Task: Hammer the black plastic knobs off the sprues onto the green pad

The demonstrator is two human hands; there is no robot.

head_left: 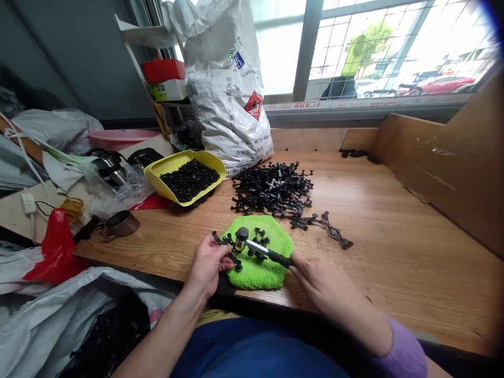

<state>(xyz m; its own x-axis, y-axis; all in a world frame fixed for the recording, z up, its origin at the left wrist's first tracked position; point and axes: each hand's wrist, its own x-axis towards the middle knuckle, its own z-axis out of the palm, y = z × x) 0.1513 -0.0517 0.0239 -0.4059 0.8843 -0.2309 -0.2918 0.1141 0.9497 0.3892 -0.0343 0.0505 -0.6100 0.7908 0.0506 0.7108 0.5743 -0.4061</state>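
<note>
My right hand [315, 275] is wrapped round the black handle of a small mallet [262, 249]. The mallet's dark head is over the left part of a green cloth [263, 275]. My left hand [208, 262] pinches a black linked piece [235, 261] at the cloth's left edge, right beside the mallet head. Several small black parts [258, 254] lie on the cloth, partly behind the mallet's shaft. Behind the cloth is a large heap of black linked pieces [275, 184].
A yellow scoop tray [159, 169] holds many small black parts. Behind it stands a tall white sack [232, 100]. A metal cup [121, 223] is at the left, a linked strip [334, 231] right of the heap, a wooden panel [444, 173] at the right.
</note>
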